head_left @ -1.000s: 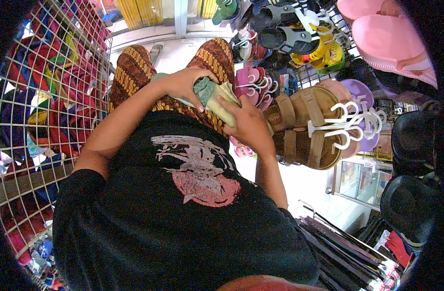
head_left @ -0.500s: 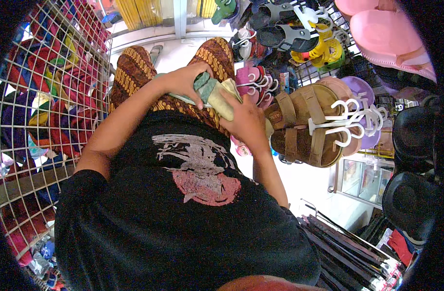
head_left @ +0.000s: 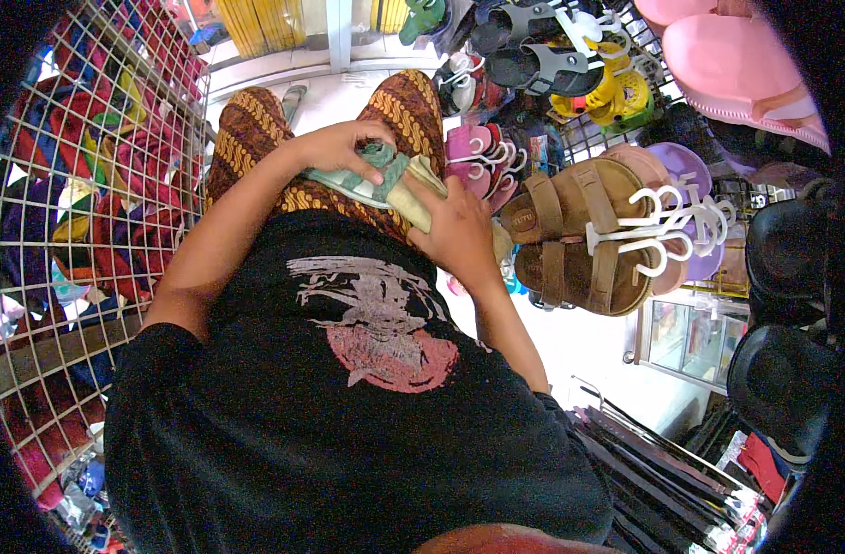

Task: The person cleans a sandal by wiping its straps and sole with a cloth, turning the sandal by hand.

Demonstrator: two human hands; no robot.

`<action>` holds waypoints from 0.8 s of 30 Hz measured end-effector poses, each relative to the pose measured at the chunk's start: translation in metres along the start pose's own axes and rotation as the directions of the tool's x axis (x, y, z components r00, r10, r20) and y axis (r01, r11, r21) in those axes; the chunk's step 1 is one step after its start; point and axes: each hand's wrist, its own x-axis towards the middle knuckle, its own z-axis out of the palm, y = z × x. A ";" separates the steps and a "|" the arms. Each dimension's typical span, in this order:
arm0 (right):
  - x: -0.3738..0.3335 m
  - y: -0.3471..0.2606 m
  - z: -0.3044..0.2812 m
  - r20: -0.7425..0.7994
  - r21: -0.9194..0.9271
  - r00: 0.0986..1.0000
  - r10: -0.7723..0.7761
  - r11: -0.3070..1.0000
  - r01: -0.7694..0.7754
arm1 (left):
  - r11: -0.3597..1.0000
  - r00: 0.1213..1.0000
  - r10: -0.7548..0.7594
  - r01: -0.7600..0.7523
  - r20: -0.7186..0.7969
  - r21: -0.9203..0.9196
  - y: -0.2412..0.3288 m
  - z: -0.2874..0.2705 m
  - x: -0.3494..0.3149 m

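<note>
The workpiece is a grey-green, flat item with a pale edge, apparently a strapped sandal (head_left: 356, 187), located upper centre of the frame, over the lap. Against its right end sits a pale yellow, creased, folded piece (head_left: 409, 203); I cannot tell whether it is attached or separate.

Finger state: the left hand (head_left: 342, 148) grasps the sandal, thumb and fingers curled around its upper part. The right hand (head_left: 459, 231) grips the yellow piece, fingertips partly hidden.

Hazards, in my judgement:

1. Slippage. The lap, covered by brown-and-gold patterned cloth trousers (head_left: 244, 129), is an uneven support. If the left grip loosens, the sandal could slide between the knees.
2. Creasing or tearing. Uneven pressure from the right hand could crumple the yellow piece or pull it off line.
3. Snagging. Right of centre, brown double-strap sandals (head_left: 570, 198) on white plastic hooks (head_left: 658, 263) hang close to the right hand. A wide outward swing could knock them.
</note>
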 end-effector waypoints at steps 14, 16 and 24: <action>0.015 0.001 0.009 0.018 0.101 1.000 -0.015 0.995 0.013 | 0.986 0.986 -0.168 0.168 0.005 -0.019 0.009 -0.005 -0.003; 0.011 0.016 0.004 0.064 0.139 0.996 -0.053 0.989 0.044 | 0.986 0.986 -0.165 0.165 0.005 -0.010 0.010 -0.005 -0.002; 0.015 -0.004 0.008 -0.015 0.098 0.989 0.147 0.985 -0.145 | 0.985 0.985 -0.170 0.169 -0.025 -0.012 0.001 -0.001 0.001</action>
